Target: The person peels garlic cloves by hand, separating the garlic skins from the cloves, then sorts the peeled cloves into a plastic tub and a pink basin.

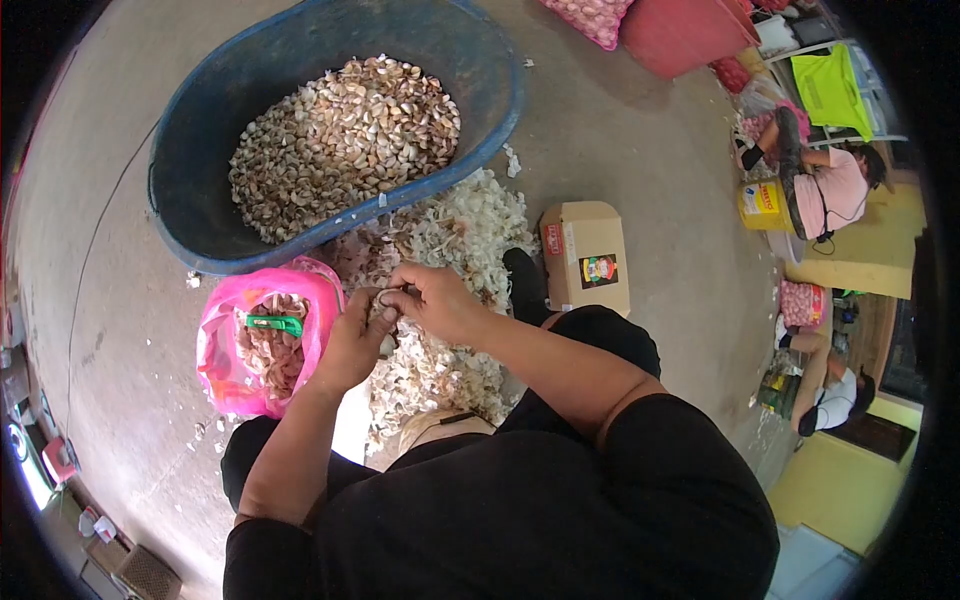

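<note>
My left hand point(352, 346) and my right hand point(436, 302) meet in front of me, their fingers closed around a garlic clove point(383, 297). Much of the clove is hidden by my fingers. Beneath them lies a large heap of papery garlic skins point(455, 235). Close to my left hand stands a pink plastic bag point(213, 345) with skins in it and a green-handled cutter point(275, 324) lying on top. Beyond my hands, a big blue tub point(195, 125) holds many loose garlic cloves point(350, 130).
A cardboard box point(590, 255) stands right of the skins, near my foot. Two people sit at the far right, one point(835, 190) by a yellow bucket point(763, 204), another point(843, 400) lower down. A red tub point(685, 35) and a pink mesh sack point(592, 15) stand at the top.
</note>
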Available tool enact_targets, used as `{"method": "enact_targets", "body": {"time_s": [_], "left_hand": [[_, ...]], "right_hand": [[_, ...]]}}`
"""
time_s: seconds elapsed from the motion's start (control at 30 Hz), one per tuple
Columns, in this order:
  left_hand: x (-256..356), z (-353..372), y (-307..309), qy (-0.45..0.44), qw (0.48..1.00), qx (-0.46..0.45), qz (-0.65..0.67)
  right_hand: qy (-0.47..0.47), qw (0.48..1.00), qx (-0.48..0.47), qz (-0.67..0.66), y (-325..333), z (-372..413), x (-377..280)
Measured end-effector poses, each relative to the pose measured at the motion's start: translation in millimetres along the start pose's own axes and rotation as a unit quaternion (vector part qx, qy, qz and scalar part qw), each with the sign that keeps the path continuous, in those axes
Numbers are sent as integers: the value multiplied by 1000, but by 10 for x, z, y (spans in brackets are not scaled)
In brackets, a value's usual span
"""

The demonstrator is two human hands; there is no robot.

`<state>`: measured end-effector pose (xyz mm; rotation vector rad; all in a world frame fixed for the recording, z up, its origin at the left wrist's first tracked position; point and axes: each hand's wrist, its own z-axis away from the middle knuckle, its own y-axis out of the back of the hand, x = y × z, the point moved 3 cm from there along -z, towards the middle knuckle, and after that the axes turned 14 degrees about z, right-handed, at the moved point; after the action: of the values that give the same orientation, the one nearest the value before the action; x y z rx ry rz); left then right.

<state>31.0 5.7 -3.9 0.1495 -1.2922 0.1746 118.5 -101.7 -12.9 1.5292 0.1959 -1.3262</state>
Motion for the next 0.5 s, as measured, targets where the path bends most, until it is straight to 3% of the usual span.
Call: {"method": "enact_targets", "body": {"time_s": [0.1, 0.2, 0.3, 0.4, 0.5], "left_hand": [[-128, -23, 46, 71, 996, 16, 45], [-185, -15, 27, 90, 995, 25, 38], [-126, 2, 25, 78, 997, -4, -24], [-184, -4, 25, 106, 994, -5, 5], [-98, -11, 9, 119, 986, -6, 116]], "right_hand": [[1, 997, 31, 74, 26, 29, -83], [120, 968, 54, 214, -16, 33, -23], [164, 915, 174, 324, 53, 98, -154], [118, 953, 43, 274, -17, 95, -76], [88, 991, 3, 100, -64, 16, 14]]}}
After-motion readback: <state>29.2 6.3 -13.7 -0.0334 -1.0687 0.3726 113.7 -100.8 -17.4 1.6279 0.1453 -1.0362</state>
